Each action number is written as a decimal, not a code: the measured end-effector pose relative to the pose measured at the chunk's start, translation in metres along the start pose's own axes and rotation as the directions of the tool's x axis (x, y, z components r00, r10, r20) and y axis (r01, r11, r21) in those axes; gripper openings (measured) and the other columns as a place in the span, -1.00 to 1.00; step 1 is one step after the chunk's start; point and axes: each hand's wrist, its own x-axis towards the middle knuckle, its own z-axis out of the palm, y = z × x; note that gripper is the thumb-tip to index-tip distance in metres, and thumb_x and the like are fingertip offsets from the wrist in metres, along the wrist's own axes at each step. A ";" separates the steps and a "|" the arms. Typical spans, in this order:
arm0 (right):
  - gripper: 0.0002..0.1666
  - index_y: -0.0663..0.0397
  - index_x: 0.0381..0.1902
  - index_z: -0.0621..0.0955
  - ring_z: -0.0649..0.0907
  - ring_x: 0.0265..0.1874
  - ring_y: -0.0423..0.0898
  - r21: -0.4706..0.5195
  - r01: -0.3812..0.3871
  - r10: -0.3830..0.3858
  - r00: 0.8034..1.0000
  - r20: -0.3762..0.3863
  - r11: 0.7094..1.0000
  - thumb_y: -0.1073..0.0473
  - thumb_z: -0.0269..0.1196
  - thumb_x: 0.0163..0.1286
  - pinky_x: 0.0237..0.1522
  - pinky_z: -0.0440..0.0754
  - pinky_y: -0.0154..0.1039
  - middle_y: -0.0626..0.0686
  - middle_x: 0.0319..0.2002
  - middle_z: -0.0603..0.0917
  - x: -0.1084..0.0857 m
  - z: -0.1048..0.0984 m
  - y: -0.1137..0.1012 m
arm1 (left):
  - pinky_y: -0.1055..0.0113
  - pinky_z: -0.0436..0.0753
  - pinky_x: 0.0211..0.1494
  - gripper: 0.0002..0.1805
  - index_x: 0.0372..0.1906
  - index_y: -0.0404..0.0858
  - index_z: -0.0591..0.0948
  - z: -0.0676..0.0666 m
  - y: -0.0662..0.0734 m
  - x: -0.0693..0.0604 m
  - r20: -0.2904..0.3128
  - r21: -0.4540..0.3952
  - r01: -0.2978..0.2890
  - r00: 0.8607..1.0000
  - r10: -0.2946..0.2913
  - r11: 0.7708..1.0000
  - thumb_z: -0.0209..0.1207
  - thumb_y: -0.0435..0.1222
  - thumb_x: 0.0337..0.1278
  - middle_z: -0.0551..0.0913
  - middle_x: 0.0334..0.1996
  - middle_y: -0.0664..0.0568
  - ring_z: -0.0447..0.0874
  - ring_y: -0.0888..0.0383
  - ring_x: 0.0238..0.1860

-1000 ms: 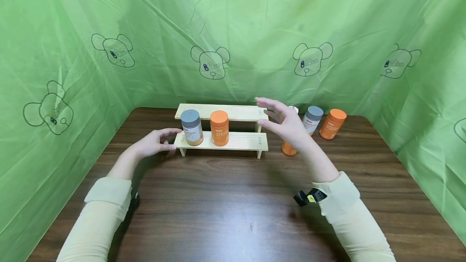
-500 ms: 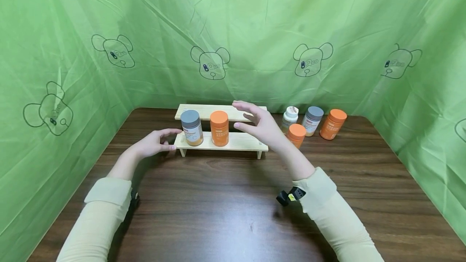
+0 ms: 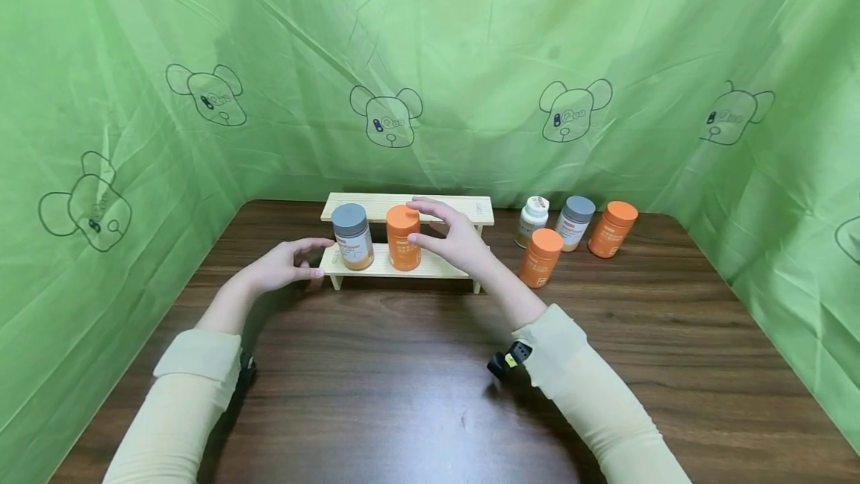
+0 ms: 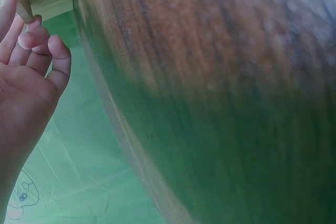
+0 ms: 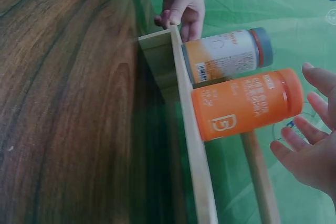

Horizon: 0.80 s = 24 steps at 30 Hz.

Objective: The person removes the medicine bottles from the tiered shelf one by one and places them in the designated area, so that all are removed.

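Note:
A two-tier wooden shelf stands on the table. On its lower step are a grey-lidded bottle and, to the right, an orange bottle, both upright. My left hand holds the left end of the lower step, its thumb at the front corner and a finger at the back. Fingers spread, my right hand reaches in from the right around the orange bottle's lid. In the right wrist view a gap shows between those fingertips and the orange bottle.
Right of the shelf stand a small white bottle, a second grey-lidded bottle, and two more orange bottles, one in front and one far right. A green cloth walls the back and sides of the brown table.
My right hand has moved left, from beside the bottles on the right to the orange bottle on the shelf. The left hand has stayed at the shelf's end.

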 end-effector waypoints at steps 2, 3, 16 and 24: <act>-0.42 0.34 0.20 0.45 0.32 0.33 0.08 0.011 0.002 -0.002 1.000 -0.001 1.000 0.37 0.31 0.20 0.28 0.30 0.05 0.28 0.30 0.35 0.002 0.002 0.005 | 0.33 0.43 -0.42 -0.32 0.35 -0.25 0.31 0.001 -0.009 0.003 -0.008 0.004 0.003 1.000 -0.003 1.000 0.27 -0.27 0.12 0.49 -0.41 -0.11 0.38 0.21 -0.53; -0.42 0.34 0.20 0.46 0.32 0.33 0.08 0.014 0.001 -0.001 1.000 -0.003 1.000 0.37 0.31 0.20 0.28 0.30 0.05 0.28 0.30 0.35 0.003 0.003 0.007 | 0.33 0.43 -0.41 -0.32 0.35 -0.22 0.32 0.001 -0.014 0.004 -0.010 0.009 0.007 1.000 -0.007 1.000 0.27 -0.25 0.12 0.47 -0.45 -0.09 0.38 0.21 -0.53; -0.43 0.27 0.22 0.46 0.50 0.18 0.09 0.074 -0.054 0.051 0.998 0.047 0.996 0.33 0.28 0.24 0.21 0.41 -0.07 0.16 0.27 0.42 0.015 0.010 0.013 | 0.31 0.45 -0.40 -0.31 0.34 -0.04 0.35 0.001 -0.026 0.007 -0.021 0.033 0.004 1.000 -0.003 0.999 0.30 -0.11 0.07 0.42 -0.56 0.03 0.41 0.20 -0.52; -0.50 0.26 0.18 0.49 0.55 0.11 0.08 0.031 -0.083 0.080 0.993 0.092 0.996 0.31 0.26 0.27 0.16 0.46 -0.09 0.18 0.18 0.50 0.017 0.006 0.014 | 0.34 0.42 -0.46 -0.30 0.34 -0.11 0.34 0.002 -0.027 0.007 -0.029 0.031 -0.021 0.999 0.021 0.999 0.31 -0.16 0.07 0.38 -0.59 0.03 0.38 0.23 -0.55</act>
